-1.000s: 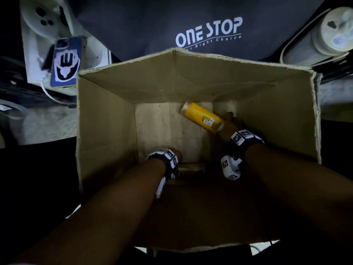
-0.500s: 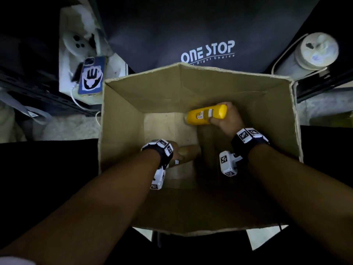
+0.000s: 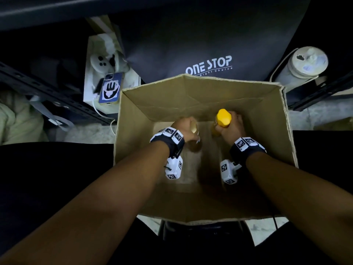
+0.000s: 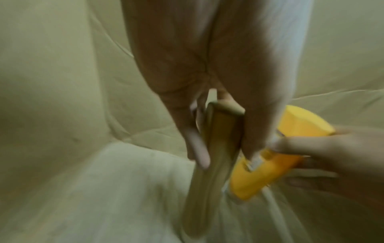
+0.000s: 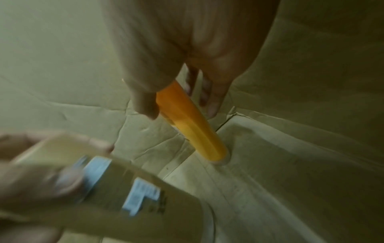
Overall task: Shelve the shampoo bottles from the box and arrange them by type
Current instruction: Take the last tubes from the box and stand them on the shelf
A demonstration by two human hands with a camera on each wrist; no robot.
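Both of my hands are inside an open cardboard box (image 3: 133, 131). My left hand (image 3: 186, 128) grips a flat tan shampoo bottle (image 4: 216, 156) near its upper end, and the bottle hangs roughly upright. That tan bottle (image 5: 129, 194) carries a pale blue label. My right hand (image 3: 230, 125) grips a yellow shampoo bottle (image 3: 223, 118) near its top, held upright, with its lower end close to the box floor (image 5: 259, 180). The yellow bottle (image 5: 191, 125) shows clearly below my right fingers. In the left wrist view the yellow bottle (image 4: 270, 164) sits just right of the tan one.
Behind the box hangs a dark cloth (image 3: 191, 35) printed ONE STOP. A phone (image 3: 109, 88) lies on a white block at the back left, beside dark metal rails (image 3: 47, 92). A white cylinder (image 3: 303, 64) stands at the back right.
Both hands have risen inside the box. The yellow bottle turned from lying sideways to upright in my right hand. My left hand lifted the tan bottle off the box floor.
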